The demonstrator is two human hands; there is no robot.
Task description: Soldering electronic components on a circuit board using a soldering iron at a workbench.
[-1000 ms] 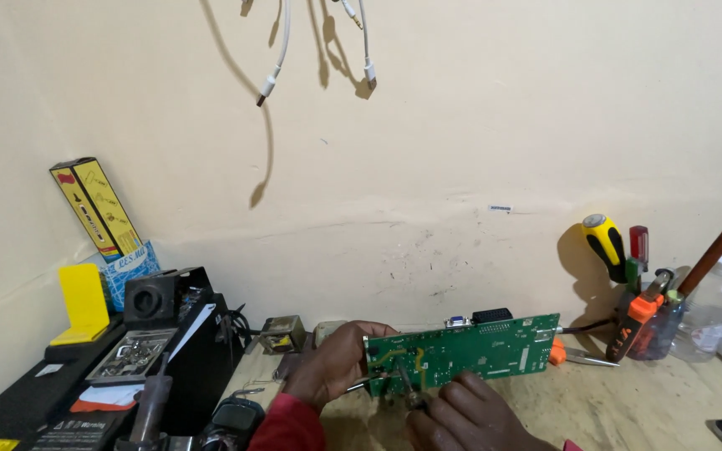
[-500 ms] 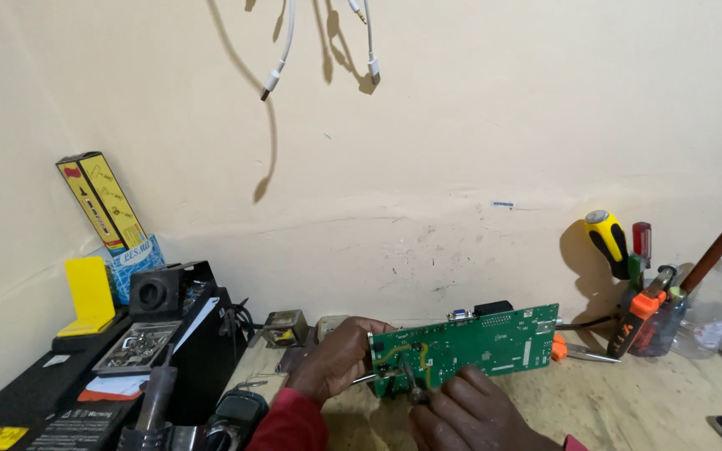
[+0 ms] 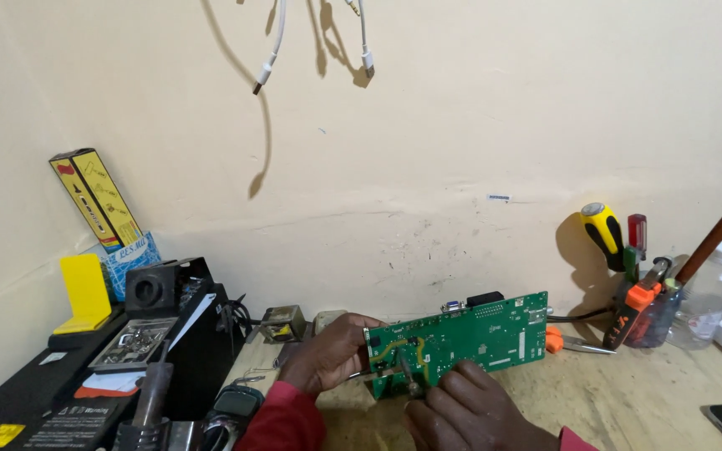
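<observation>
My left hand (image 3: 327, 355) grips the left end of a green circuit board (image 3: 470, 338), holding it tilted up above the wooden bench (image 3: 628, 392). My right hand (image 3: 465, 409) is below the board's lower edge, its fingers closed around a thin dark tool (image 3: 409, 376) whose tip rests on the board's face near the left end. A yellow wire loops across the board there. Both sleeves are red.
Black boxes (image 3: 185, 334) and a small metal tray of parts (image 3: 131, 341) stand at the left, with a yellow box (image 3: 98, 200) leaning on the wall. At the right are a cup of screwdrivers (image 3: 641, 292), a clear bottle (image 3: 708, 292), and orange-handled pliers (image 3: 570, 342). Cables (image 3: 273, 50) hang above.
The view has shifted slightly; board and hands sit a little lower right in view. Both hands keep the same hold on the board and tool.
</observation>
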